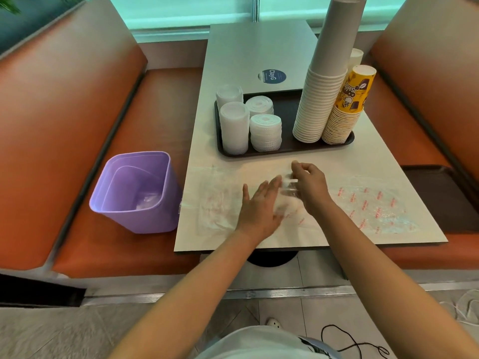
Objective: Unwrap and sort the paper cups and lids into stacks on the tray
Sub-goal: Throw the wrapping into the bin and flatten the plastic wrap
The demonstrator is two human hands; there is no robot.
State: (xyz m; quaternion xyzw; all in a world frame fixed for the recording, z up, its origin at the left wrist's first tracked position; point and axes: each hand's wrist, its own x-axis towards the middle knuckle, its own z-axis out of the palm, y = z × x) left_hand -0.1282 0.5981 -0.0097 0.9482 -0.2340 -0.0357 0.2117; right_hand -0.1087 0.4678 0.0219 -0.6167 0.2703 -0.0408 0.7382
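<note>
Your right hand [308,185] pinches the clear plastic wrapper [287,200] near the worktop's [259,47] front edge; your left hand [259,206] lies spread flat on it. The film looks light, limp, slippery, so grip a bunched fold, not a flat patch

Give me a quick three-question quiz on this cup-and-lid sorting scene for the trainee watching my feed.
1. True or false: the purple bin stands on the table.
2. How many stacks of lids stand on the dark tray?
3. Multiple choice: the right hand is (a) flat on the tray, (b) pinching clear plastic wrapping on the table, (c) lifting the yellow printed cups.

Key: 1. False, it sits on the orange bench seat left of the table. 2. Four. 3. b, while the left hand lies flat and open beside it.
</note>
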